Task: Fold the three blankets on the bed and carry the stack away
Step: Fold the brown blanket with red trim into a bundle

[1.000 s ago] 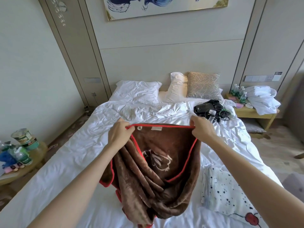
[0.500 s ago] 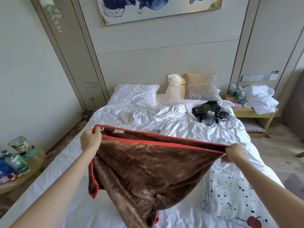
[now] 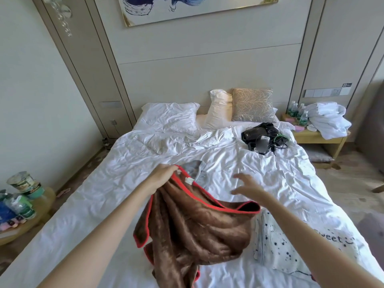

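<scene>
The brown blanket [image 3: 197, 229], edged in red, hangs bunched over the near middle of the bed [image 3: 93, 194], its lower folds resting on the white sheet. The left hand [image 3: 164, 175] grips its top corner, with the fingers [image 3: 172, 167] curled round the red trim beside a small white label. The right hand [image 3: 247, 187] hovers just right of that corner and above the blanket's sagging top edge. Its fingers are spread and hold nothing.

A grey cloth [image 3: 195, 166] lies flat on the sheet just behind the held corner, partly hidden by it. Touching the brown blanket's right side is a folded white blanket [image 3: 276, 246] with dark spots. Well beyond the brown blanket, to the right, is a heap of black devices and cables [image 3: 261, 138], and pillows [image 3: 170, 117] lie farther back still. Far to its left, a low round counter [image 3: 46, 202] carries tins and bottles.
</scene>
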